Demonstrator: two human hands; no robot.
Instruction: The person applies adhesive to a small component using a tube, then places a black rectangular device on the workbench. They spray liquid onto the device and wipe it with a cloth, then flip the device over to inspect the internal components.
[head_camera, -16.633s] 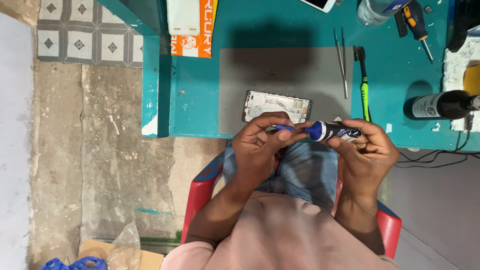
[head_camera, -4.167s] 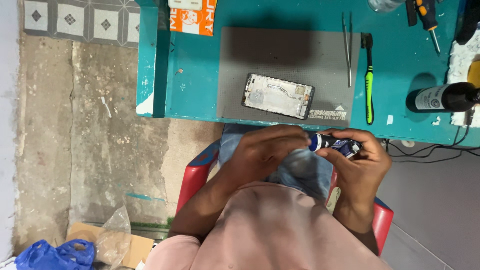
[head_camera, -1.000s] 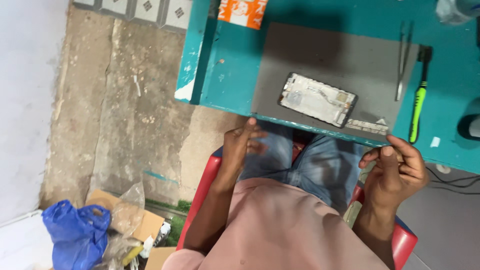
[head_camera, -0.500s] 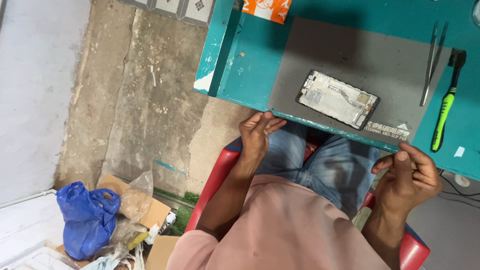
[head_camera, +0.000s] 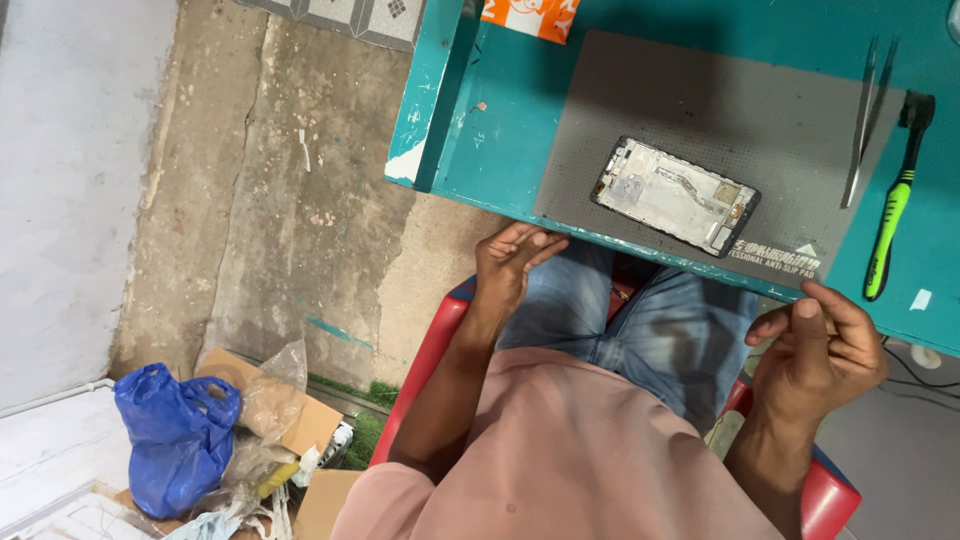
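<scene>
An opened phone frame (head_camera: 675, 195) with bare metal inside lies on a grey anti-slip mat (head_camera: 700, 100) on the teal table (head_camera: 500, 150). My left hand (head_camera: 510, 265) rests flat on my jeans-clad thigh just below the table edge, fingers apart and holding nothing. My right hand (head_camera: 815, 350) hovers by the table's near edge, below the mat's corner, its fingers curled in with the thumb up. Nothing shows inside it. Both hands are apart from the phone.
Metal tweezers (head_camera: 865, 125) and a green-handled tool (head_camera: 893, 225) lie right of the phone. An orange box (head_camera: 530, 15) sits at the table's far side. I sit on a red chair (head_camera: 430, 350). A blue bag (head_camera: 175, 440) and cardboard (head_camera: 300, 420) lie on the concrete floor.
Earlier both hands held a blue pen-like tool together over my lap; now they are apart and the tool is out of sight. The view has swung left and downward.
</scene>
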